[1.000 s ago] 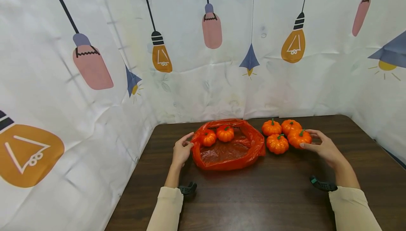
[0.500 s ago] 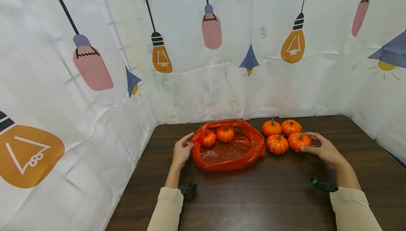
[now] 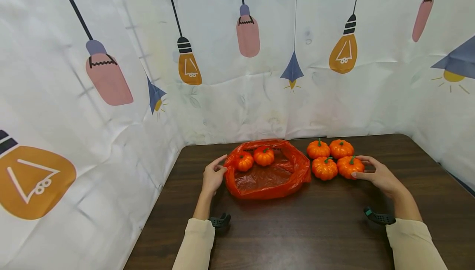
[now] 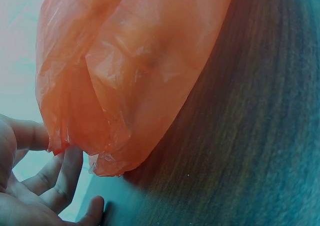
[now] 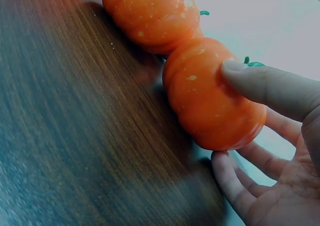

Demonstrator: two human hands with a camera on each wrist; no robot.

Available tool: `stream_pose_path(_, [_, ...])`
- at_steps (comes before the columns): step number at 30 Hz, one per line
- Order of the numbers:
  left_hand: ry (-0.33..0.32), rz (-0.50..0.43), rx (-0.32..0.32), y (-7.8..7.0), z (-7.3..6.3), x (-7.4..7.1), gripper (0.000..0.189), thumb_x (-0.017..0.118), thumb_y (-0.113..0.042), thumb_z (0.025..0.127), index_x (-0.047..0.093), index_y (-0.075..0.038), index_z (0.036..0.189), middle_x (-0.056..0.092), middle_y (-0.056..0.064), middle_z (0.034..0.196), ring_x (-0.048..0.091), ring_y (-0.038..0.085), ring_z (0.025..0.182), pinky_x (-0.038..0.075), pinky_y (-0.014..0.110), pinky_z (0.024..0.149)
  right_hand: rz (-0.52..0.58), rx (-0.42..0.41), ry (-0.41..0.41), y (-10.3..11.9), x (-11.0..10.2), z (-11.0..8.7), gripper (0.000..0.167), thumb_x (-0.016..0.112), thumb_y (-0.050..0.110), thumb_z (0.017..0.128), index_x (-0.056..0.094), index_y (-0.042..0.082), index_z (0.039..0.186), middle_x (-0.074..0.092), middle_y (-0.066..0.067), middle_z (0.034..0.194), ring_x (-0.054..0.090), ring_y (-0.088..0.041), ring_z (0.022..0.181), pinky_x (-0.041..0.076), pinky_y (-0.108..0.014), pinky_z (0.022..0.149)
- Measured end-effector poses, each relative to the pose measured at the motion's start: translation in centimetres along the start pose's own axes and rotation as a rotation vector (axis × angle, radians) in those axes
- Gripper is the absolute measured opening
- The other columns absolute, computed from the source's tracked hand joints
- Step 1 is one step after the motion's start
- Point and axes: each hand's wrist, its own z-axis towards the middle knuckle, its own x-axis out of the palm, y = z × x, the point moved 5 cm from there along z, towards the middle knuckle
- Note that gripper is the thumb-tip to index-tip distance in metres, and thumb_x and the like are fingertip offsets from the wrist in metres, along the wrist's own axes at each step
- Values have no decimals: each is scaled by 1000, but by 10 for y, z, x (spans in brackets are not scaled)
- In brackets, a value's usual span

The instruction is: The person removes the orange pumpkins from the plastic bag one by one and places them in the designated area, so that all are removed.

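An orange-red plastic bag (image 3: 256,193) lies with its mouth wide open on the dark table, two small pumpkins (image 3: 264,156) inside toward the back left. My left hand (image 3: 213,178) pinches the bag's left rim; in the left wrist view the gathered edge (image 4: 59,145) sits between the fingers. To the right of the bag, my right hand (image 3: 380,175) holds a ribbed orange pumpkin (image 3: 349,167) with a green stem. The right wrist view shows the thumb (image 5: 245,76) on the pumpkin and the fingers curled around its far side and base.
Three more pumpkins, one at the front (image 3: 324,169) and two at the back (image 3: 318,149), sit close against the held one, just right of the bag. Behind the wood-grain table (image 3: 297,228) hangs a white cloth (image 3: 230,109) printed with lamps.
My right hand has lowered the pumpkin slightly, level with its neighbours. The left hand and the bag have stayed in place.
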Motion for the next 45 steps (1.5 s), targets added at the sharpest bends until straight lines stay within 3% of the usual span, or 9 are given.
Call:
stream_pose_path(9, [1,1,-8,1,-1,0,45,64,-7,96,67,-23,138,71,13,100,60,23,85,43,28,65,1,26,22,1,1,-1,83,69,35,98,24,0,159,20,-39,158,36,-58,132,38,-65,100])
stream_pose_path(27, [15,-25,-19,2,-2,-1,45,64,-8,97,66,-25,139,71,14,101,60,32,84,40,26,60,-17,33,35,0,1,0,85,66,36,99,19,2,161,16,-40,159,32,-56,132,34,-67,100])
stream_pose_path(34, [15,-25,-24,1,-2,-1,45,65,-8,97,66,-24,139,71,14,101,58,29,78,39,26,57,7,32,38,1,0,-1,86,67,35,99,18,2,162,14,-40,159,22,-58,137,29,-71,102])
stream_pose_path(36, [14,-22,-24,1,-2,-1,45,65,-8,97,66,-24,139,71,14,101,57,28,77,39,26,57,7,24,36,4,0,-1,85,67,34,99,18,1,161,15,-40,159,23,-57,138,33,-67,103])
stream_pose_path(39, [13,-23,-25,1,-2,-1,45,65,-8,97,66,-25,139,71,13,100,57,27,77,39,26,57,-20,12,27,9,-3,-3,83,65,35,100,20,0,160,20,-39,157,34,-53,134,46,-50,98])
stream_pose_path(41, [13,-22,-24,0,-1,-1,45,65,-8,97,66,-25,139,71,13,100,56,26,76,39,26,57,-42,13,16,15,-6,-4,82,63,37,101,20,-1,160,23,-39,156,39,-52,131,49,-44,92])
stream_pose_path(45, [14,-19,-12,0,-1,0,45,65,-8,97,66,-25,139,71,13,99,51,21,69,37,26,56,-53,18,-12,33,-11,-7,84,60,42,102,19,-2,160,23,-39,156,32,-57,134,43,-58,97])
